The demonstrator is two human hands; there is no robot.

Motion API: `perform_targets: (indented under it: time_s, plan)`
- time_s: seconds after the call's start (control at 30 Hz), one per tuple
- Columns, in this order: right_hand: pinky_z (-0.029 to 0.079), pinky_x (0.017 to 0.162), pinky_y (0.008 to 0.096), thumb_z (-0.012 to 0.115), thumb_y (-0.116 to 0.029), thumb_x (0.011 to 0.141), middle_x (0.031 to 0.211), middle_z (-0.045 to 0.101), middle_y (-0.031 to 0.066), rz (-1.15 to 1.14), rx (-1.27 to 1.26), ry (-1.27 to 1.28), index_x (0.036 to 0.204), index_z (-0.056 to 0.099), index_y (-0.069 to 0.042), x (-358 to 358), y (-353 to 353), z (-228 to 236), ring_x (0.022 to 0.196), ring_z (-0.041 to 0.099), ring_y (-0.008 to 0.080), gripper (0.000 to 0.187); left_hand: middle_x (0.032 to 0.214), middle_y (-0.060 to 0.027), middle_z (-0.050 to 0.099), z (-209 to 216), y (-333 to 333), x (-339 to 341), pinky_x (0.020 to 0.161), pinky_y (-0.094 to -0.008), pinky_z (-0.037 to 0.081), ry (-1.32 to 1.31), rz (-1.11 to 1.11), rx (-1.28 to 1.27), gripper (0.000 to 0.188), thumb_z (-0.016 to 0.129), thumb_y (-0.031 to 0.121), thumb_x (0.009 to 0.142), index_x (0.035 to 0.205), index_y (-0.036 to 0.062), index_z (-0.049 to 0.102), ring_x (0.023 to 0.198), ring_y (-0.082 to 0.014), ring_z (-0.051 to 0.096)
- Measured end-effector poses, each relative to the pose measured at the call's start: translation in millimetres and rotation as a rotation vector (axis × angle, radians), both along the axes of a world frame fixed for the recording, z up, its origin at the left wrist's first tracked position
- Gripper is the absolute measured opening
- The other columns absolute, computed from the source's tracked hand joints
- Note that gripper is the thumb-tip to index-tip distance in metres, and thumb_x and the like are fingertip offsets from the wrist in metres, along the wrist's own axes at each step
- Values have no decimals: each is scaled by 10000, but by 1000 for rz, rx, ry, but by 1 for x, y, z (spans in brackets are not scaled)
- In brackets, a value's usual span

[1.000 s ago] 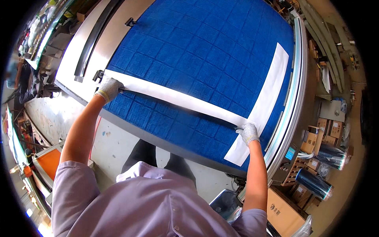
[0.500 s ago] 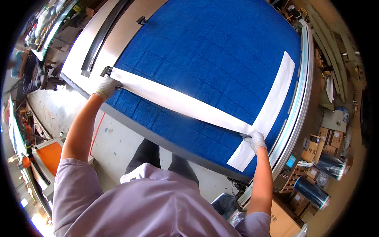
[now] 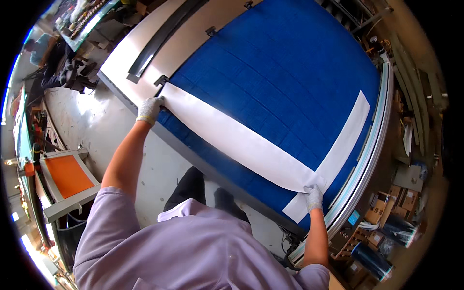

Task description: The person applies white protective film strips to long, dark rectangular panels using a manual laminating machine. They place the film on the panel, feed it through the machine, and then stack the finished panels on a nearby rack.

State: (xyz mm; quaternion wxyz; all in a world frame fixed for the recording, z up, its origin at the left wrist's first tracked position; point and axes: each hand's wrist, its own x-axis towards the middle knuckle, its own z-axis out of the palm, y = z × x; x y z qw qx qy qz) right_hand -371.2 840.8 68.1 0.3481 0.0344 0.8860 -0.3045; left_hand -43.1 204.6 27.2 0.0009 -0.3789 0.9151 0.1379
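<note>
In the head view, my left grip (image 3: 150,109) pinches the left end of a long white strip (image 3: 237,135) by the near-left corner of the blue cloth (image 3: 290,63). My right grip (image 3: 314,197) pinches the other end, by the near-right corner of the blue cloth. The strip spans the blue cloth's near side between my two grips, and its right end overlaps a second white strip (image 3: 349,135), which lies along the right side of the blue cloth. A black clip (image 3: 162,80) sits at the blue cloth's left edge, just beyond my left grip.

I judge the step in hand to be lining up the held strip while I span it between both ends. The next move seems to call for even tension, lest it slip askew or crease. The strip looks plain, smooth and thin, with its near edge bowing toward me and its far edge straighter.
</note>
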Motion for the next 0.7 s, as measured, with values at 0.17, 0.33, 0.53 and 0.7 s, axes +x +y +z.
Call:
perform_targets:
  time_s: [0.17,0.33,0.53,0.7]
  plan:
    - [437,914,327,668,-149,864,1056,645,150,-292,-240,45,1061,647,63,-6,21,-32,976,581,248,290,1296,-169,633,-19,-1,27,928,-365,529,294,195,74,288,634,70,791,1053,107,745,1118,-334,646]
    - [409,1025,451,565,-79,847,1121,657,168,472,186,1016,1100,716,-45,-20,14,37,1108,585,344,296,1225,-112,643,9,3,87,943,-294,479,469,323,1067,410,670,217,911,1242,-24,650,1072,-165,597]
    - [343,1134,515,504,16,837,1267,642,135,703,-30,1828,1142,750,-136,-123,-129,206,1268,537,348,420,1164,-88,644,13,87,88,922,-337,509,913,483,1299,581,593,-25,815,1391,16,526,1036,-204,628]
    - [292,1180,496,587,-90,901,1525,423,115,508,556,1626,1410,549,-208,-202,-129,219,1409,364,349,524,1188,-90,658,27,161,65,888,-339,540,957,509,1624,542,610,-30,827,1360,38,534,1069,-237,639]
